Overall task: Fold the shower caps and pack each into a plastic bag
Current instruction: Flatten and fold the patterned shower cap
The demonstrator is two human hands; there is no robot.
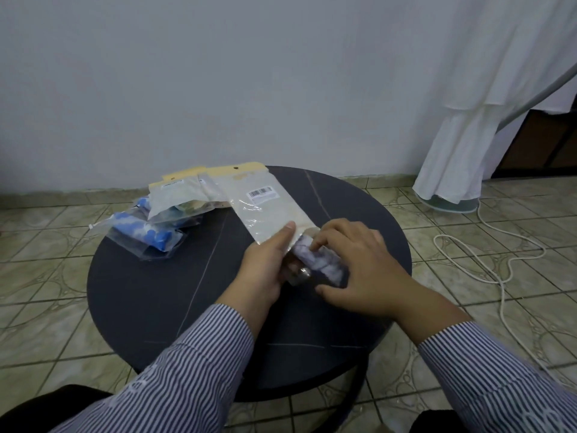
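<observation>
Item 1, far left of the round dark table: packed bags, clear plastic, holding folded blue caps; stacked and overlapping at the table's far-left edge, one corner hanging past the rim.

Item 2, just right of these: bags with yellow card headers, contents greenish and indistinct. A small white label sits on one header; its print is too small to read.

Item 3, centre: plastic bag, long, frosted, yellow header with a punched hole at the far end, mouth toward the person. White barcode sticker near the header; digits and text illegible. No brand name readable anywhere.

Item 4: left hand, thumb on top of the bag near its mouth, fingers curled beneath, pinching it.

Item 5: shower cap, pale lilac, folded into a roll, lying at the bag mouth, apparently part-way in.

Item 6: right hand, fingers curled over the roll, pressing it toward the opening.

Risks, as judged: the roll may spring open and jam at the narrow mouth; a hard push could split the film or buckle the bag if the left pinch slips.

Item 7, far right, on the tiled floor: white cord.
</observation>
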